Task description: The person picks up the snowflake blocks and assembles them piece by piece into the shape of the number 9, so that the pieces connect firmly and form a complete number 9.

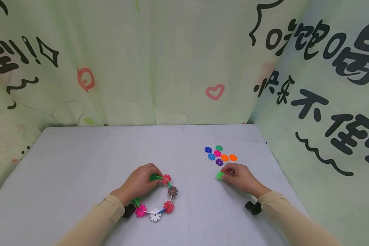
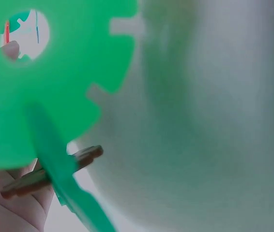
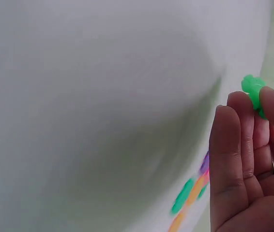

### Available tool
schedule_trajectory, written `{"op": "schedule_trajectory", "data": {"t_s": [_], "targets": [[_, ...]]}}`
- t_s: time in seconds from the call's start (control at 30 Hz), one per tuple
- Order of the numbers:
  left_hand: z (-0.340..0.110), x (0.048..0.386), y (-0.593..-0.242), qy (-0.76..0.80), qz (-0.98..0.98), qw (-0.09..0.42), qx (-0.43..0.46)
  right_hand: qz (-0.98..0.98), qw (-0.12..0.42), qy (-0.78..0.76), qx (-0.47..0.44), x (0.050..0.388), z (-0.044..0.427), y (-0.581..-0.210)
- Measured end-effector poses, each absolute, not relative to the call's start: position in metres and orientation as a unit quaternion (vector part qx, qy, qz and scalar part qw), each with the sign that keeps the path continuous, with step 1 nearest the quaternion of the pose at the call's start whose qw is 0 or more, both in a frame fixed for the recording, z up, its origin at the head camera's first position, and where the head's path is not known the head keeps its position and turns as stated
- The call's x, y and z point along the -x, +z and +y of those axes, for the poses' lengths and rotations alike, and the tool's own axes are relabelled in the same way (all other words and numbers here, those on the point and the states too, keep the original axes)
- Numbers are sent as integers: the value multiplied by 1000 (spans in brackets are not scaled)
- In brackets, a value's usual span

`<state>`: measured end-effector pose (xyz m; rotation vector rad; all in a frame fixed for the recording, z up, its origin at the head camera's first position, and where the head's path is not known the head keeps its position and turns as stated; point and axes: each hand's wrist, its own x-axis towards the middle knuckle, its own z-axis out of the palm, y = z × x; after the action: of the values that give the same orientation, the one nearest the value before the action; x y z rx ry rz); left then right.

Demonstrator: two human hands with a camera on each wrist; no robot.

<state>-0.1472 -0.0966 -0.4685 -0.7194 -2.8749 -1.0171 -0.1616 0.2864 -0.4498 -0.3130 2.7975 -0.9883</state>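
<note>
Right hand (image 1: 240, 176) pinches a green disc (image 1: 220, 175) at five o'clock, left hand (image 1: 142, 179) a disc chain (image 1: 168, 207) — slack fingertips, we judge, could drop either.

Left hand (image 1: 142, 181) hid part of disc ring (image 1: 155, 215). Left wrist view: green disc (image 2: 79, 48) was blurred, cut off top and left. Right wrist: loose discs (image 3: 195, 191) blurred, partly hidden.

A white table (image 1: 80, 153) was observed in front of a pale green curtain (image 1: 178, 61), the latter bearing a red heart outline (image 1: 215, 98), a red ring-shaped mark (image 1: 92, 79) left of it, and bold black lettering (image 1: 310, 101) toward the right (partly cut off from view), with a wavy black line (image 1: 327, 160) beneath.
</note>
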Motion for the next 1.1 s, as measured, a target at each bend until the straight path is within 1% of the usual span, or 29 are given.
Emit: {"op": "schedule_trajectory", "data": {"t_s": [0.13,0.33,0.47,0.6,1.1], "targets": [[-97,147,-468,-327,-916,5,230,922,76,-354,138,161,252,-447],[-99,147,-469,-328,-916,7,232,906,56,-357,219,160,194,-446],[-100,148,-470,-333,-914,5,231,903,47,-347,250,161,168,-449],[-100,148,-469,-337,-912,6,234,899,44,-352,255,162,157,-450],[-98,148,-468,-342,-912,5,226,897,42,-355,260,154,147,-452]]}}
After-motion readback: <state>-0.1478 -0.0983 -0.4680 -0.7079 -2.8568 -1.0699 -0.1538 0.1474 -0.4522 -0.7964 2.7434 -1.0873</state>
